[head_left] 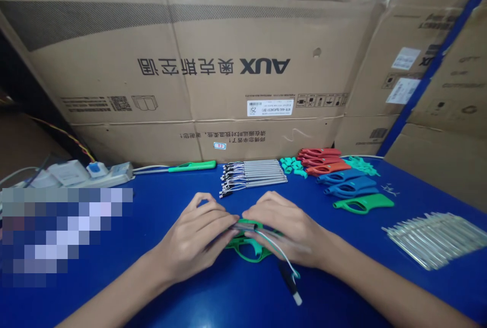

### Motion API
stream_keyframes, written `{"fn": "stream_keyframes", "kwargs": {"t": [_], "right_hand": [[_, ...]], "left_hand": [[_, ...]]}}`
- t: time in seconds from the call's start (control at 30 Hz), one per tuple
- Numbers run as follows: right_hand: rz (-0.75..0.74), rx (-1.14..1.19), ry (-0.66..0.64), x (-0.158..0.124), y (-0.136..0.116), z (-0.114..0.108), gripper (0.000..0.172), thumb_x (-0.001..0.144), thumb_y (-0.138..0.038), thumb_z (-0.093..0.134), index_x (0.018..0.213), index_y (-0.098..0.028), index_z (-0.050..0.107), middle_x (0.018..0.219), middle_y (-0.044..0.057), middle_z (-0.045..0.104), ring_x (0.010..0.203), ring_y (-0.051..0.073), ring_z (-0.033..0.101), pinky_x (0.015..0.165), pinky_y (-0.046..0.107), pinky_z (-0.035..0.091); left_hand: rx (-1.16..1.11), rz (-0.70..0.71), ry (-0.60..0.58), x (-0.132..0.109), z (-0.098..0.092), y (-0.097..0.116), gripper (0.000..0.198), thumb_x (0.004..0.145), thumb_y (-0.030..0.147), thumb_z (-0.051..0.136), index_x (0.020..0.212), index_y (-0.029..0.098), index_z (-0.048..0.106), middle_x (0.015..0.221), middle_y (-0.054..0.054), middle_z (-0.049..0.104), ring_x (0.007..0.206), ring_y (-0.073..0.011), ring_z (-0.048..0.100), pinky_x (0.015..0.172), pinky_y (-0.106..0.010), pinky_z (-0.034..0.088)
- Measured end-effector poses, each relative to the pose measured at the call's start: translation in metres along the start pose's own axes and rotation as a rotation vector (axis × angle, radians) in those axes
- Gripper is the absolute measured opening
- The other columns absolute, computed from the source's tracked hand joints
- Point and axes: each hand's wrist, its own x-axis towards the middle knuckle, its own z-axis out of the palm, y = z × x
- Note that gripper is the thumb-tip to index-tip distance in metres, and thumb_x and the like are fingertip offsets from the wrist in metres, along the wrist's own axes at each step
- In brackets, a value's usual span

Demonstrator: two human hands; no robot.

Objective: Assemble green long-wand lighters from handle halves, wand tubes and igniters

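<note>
Even, fairly bright indoor light fills the scene, leaving only soft shadows under the left hand and right hand. The blue table has a faint sheen. A pixelated mosaic covers the lower left of the frame, and wide-angle distortion bows the cardboard box toward the edges.

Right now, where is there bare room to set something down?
Bare blue tabletop lies between the left hand, the green lighter and the metal rods; another patch lies between the green plastic shell and the clear tubes. The red shells and blue shells crowd the far right.
</note>
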Motion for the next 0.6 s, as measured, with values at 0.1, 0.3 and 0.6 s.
{"fn": "stream_keyframes", "kwargs": {"t": [0.1,0.3,0.6], "right_hand": [[0.117,-0.098,0.027,-0.012,0.012,-0.008,0.021,0.092,-0.012,0.058,0.112,-0.012,0.062,0.089,0.008,0.07,0.079,0.017,0.059,0.071,0.034,0.052],[0.505,0.022,-0.025,-0.02,0.017,-0.028,0.015,0.093,-0.019,0.055,0.102,-0.016,0.065,0.088,0.003,0.072,0.078,0.013,0.067,0.07,0.025,0.053],[0.596,0.089,-0.252,-0.025,0.004,-0.025,0.039,0.076,-0.028,0.073,0.113,-0.024,0.059,0.085,-0.004,0.069,0.077,0.011,0.064,0.077,0.027,0.05]], "left_hand": [[0.022,-0.022,-0.063,-0.003,-0.001,-0.006,0.018,0.087,0.008,0.062,0.104,0.013,0.063,0.083,-0.006,0.07,0.072,-0.015,0.063,0.077,-0.037,0.048],[0.031,-0.107,-0.171,-0.01,0.0,-0.017,0.016,0.09,0.013,0.059,0.104,0.014,0.066,0.081,-0.005,0.068,0.072,-0.0155,0.06,0.072,-0.034,0.045],[0.07,-0.176,-0.248,-0.013,-0.001,-0.018,0.013,0.092,0.018,0.056,0.098,0.014,0.067,0.083,-0.004,0.068,0.075,-0.017,0.06,0.073,-0.034,0.042]]}}
